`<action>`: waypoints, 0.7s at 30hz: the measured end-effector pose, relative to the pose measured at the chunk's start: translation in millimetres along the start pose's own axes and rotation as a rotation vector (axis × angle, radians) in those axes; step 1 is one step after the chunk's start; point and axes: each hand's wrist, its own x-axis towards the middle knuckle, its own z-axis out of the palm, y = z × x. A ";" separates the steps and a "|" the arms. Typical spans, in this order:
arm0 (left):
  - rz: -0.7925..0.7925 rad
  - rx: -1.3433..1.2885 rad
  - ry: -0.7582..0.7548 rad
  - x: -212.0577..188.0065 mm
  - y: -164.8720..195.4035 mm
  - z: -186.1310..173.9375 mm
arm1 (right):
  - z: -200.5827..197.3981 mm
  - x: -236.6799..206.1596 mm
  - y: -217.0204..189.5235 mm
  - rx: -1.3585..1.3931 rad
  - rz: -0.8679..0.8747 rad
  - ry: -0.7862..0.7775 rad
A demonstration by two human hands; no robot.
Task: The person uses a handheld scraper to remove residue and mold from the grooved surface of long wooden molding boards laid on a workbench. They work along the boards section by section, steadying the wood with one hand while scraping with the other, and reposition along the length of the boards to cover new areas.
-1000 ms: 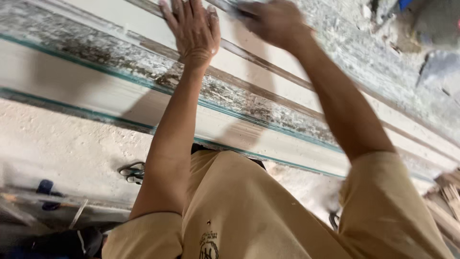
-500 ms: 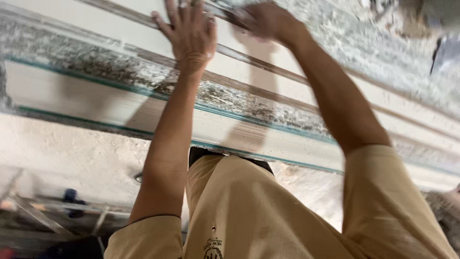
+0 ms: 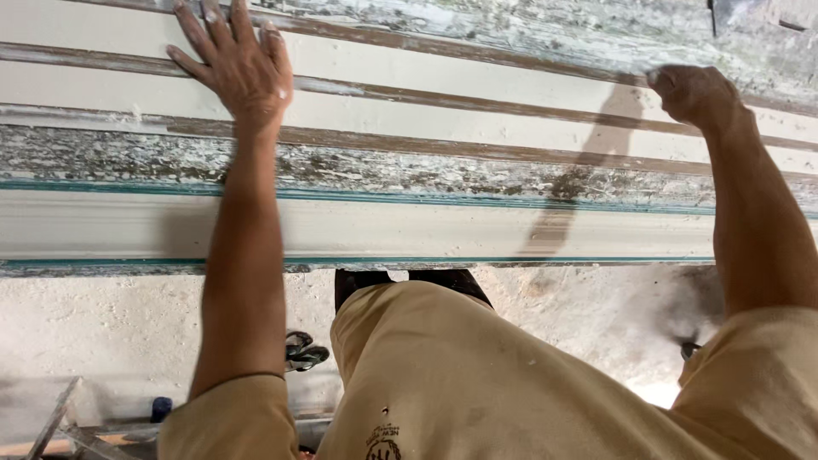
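Two hands on the work, doing different jobs. Left hand (image 3: 239, 72) is flat and wide, fingers spread, palm pressed on the long moulded plaster strip (image 3: 443, 111). Looks like bracing: it steadies the body leaning over and loads the piece so it doesn't shift. Holds nothing.

Right hand (image 3: 694, 92) is closed into a fist near the far edge of the strip, well apart from the left. Knuckles face the camera, so I can't tell whether something small is pinched inside or the fist is only rubbing the surface. Its shadow falls on the strip just beside it, so the hand sits on or very close to the surface.

The strip runs full width of the view, left to right, past both side edges. Pale cream bands alternate with brown grooves. On its near side is a rough grey band (image 3: 383, 166) of flaking, crusted material, then a thin teal line (image 3: 477, 200), then a smooth pale face (image 3: 426, 230) with a second teal line at the near bottom edge.

Below that, the floor (image 3: 102, 324) is dusty pale concrete, splashed white. Dark sandals (image 3: 302, 351) lie on it close to the left forearm. A small blue item (image 3: 160, 407) and some metal bars (image 3: 64, 422) sit at the near left corner. Tan clothing (image 3: 477, 383) fills the bottom of the view; dark footwear (image 3: 409, 281) shows tucked against the near edge of the strip.
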 end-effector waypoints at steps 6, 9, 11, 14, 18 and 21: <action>0.096 0.032 0.031 -6.6 -14.3 -5.2 | 27.0 25.7 -10.9 -0.058 -0.274 0.236; 0.089 0.003 0.034 -27.3 -21.4 -0.8 | 34.3 36.0 -3.7 -0.256 -0.312 0.255; 0.085 0.030 0.042 -35.8 -25.8 4.2 | 34.7 41.2 -1.3 -0.351 -0.388 0.324; 0.031 0.036 -0.004 -36.9 -31.6 10.5 | 27.0 49.1 -33.6 -0.413 -0.235 0.088; -0.019 0.054 0.050 -28.8 -34.4 11.7 | 12.2 69.1 -162.2 -0.486 -0.656 0.367; -0.108 0.041 -0.088 -25.0 -32.7 9.6 | -0.9 68.3 -280.2 -0.458 -0.686 0.315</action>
